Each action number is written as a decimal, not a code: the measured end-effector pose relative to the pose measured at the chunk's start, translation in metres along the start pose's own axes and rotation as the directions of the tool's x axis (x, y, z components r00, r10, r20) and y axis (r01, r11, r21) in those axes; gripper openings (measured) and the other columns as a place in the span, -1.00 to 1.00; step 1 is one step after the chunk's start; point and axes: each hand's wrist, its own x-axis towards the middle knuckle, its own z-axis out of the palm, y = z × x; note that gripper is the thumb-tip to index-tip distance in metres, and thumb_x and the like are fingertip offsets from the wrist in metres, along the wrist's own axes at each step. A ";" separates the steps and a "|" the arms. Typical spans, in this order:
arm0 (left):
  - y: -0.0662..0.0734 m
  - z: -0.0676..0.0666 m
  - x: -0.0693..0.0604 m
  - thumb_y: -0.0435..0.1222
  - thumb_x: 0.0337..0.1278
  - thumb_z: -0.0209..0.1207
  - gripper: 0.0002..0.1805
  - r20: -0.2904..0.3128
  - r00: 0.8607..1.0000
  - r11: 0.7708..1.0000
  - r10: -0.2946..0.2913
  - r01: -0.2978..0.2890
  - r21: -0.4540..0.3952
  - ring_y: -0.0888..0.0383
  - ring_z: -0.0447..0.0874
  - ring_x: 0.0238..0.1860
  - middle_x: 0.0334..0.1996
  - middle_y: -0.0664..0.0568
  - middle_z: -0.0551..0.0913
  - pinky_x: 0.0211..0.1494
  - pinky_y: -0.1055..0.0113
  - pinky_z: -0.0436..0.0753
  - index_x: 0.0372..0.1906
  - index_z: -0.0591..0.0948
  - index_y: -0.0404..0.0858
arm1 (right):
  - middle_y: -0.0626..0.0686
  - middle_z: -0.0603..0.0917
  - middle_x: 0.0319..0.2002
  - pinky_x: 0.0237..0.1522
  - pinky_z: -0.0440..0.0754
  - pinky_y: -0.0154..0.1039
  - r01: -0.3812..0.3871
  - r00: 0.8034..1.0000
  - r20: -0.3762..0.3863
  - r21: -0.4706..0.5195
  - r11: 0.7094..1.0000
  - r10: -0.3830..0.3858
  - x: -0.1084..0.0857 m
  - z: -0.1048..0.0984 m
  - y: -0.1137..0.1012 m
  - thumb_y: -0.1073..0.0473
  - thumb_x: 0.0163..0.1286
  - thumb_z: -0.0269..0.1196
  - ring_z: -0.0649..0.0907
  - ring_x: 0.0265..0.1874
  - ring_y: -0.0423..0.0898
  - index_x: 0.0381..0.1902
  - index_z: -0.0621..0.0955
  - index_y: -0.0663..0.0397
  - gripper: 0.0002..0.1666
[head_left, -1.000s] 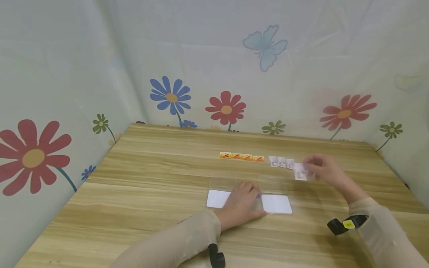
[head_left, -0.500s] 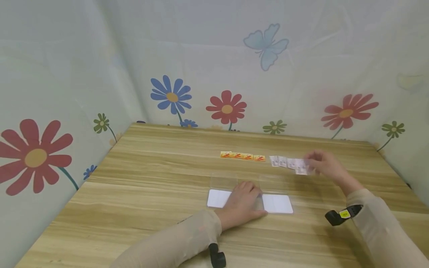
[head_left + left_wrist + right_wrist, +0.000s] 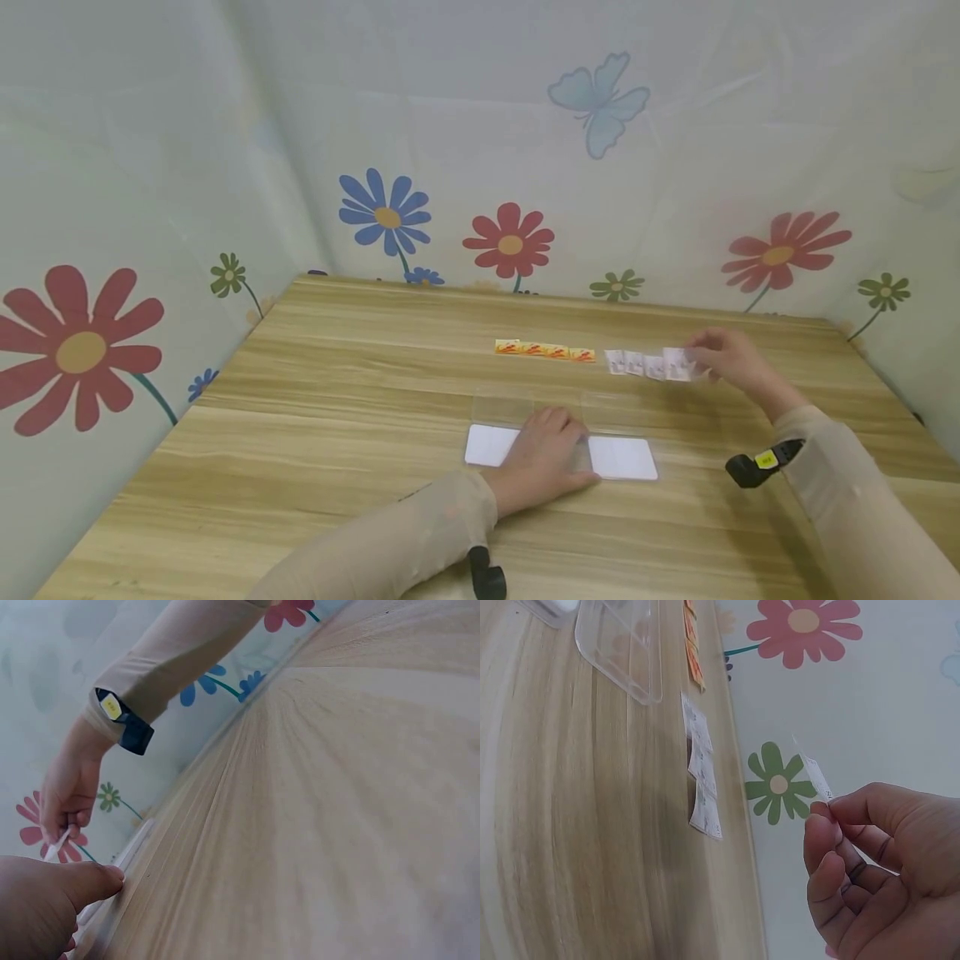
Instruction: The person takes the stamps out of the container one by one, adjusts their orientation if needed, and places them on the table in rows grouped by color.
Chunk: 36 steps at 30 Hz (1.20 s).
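My right hand (image 3: 729, 365) pinches a small white printed slip (image 3: 677, 364) between thumb and fingertips, at the right end of a row of similar white slips (image 3: 634, 364). In the right wrist view the held slip (image 3: 815, 778) is seen almost edge-on, raised above the table, with the other slips (image 3: 703, 769) lying below. My left hand (image 3: 540, 462) grips a clear plastic case (image 3: 615, 408) in front of the rows, its thumb along the near edge. White rectangles (image 3: 622, 457) show on both sides of that hand. Its fingers cover the middle of the case.
Several yellow-orange printed slips (image 3: 543, 350) lie in a row left of the white ones. The wooden table (image 3: 337, 392) ends at a pale curtain (image 3: 420, 125) printed with flowers, at the back and sides.
The right hand has moved the held white slip slightly away from me, up to the end of the white row. The left hand has stayed on the case.
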 end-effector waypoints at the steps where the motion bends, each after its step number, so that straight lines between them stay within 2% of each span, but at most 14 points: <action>1: 0.000 0.000 0.000 0.18 -0.01 0.27 -0.44 0.001 1.000 1.000 -0.001 0.001 -0.002 0.15 0.47 0.10 -0.02 0.10 0.55 0.28 0.26 0.44 -0.01 0.59 -0.09 | 0.26 0.63 -0.19 -0.43 0.58 -0.31 -0.005 1.000 0.001 -0.001 1.000 0.005 0.001 0.000 0.000 0.15 0.47 0.07 0.57 -0.37 -0.16 0.02 0.48 0.42 -0.62; 8: 0.001 -0.002 -0.001 0.17 0.00 0.27 -0.45 0.010 1.000 1.000 -0.005 0.006 -0.020 0.16 0.46 0.10 -0.01 0.10 0.55 0.28 0.27 0.43 0.00 0.59 -0.10 | 0.28 0.63 -0.18 -0.41 0.58 -0.29 -0.022 1.000 0.011 -0.026 0.999 0.022 0.007 0.003 0.004 0.18 0.46 0.07 0.59 -0.35 -0.10 0.01 0.48 0.42 -0.64; 20: 0.002 -0.002 -0.002 0.17 -0.01 0.27 -0.45 0.002 1.000 1.000 0.000 0.000 0.001 0.16 0.47 0.10 -0.01 0.10 0.55 0.28 0.28 0.43 -0.01 0.59 -0.09 | 0.33 0.62 -0.18 -0.42 0.58 -0.29 -0.019 1.000 0.013 -0.016 1.000 0.020 0.015 0.007 0.012 0.21 0.44 0.09 0.57 -0.38 -0.15 -0.01 0.49 0.47 -0.63; 26: 0.000 0.000 -0.003 0.18 0.01 0.26 -0.45 0.008 1.000 1.000 0.004 -0.004 -0.003 0.16 0.46 0.12 0.01 0.10 0.54 0.30 0.27 0.42 0.00 0.58 -0.09 | 0.39 0.60 -0.17 -0.44 0.55 -0.31 -0.015 1.000 0.010 0.008 1.000 0.015 0.022 0.009 0.023 0.26 0.42 0.06 0.56 -0.41 -0.20 -0.01 0.46 0.55 -0.64; 36: -0.002 0.003 -0.001 0.19 0.03 0.24 -0.44 0.014 1.000 1.000 0.011 -0.011 0.008 0.16 0.45 0.13 0.02 0.10 0.54 0.30 0.28 0.42 0.02 0.58 -0.09 | 0.23 0.62 -0.27 -0.45 0.52 -0.33 -0.037 0.999 -0.003 -0.024 0.999 0.037 0.027 0.010 0.036 0.28 0.41 0.06 0.51 -0.46 -0.24 -0.03 0.48 0.52 -0.67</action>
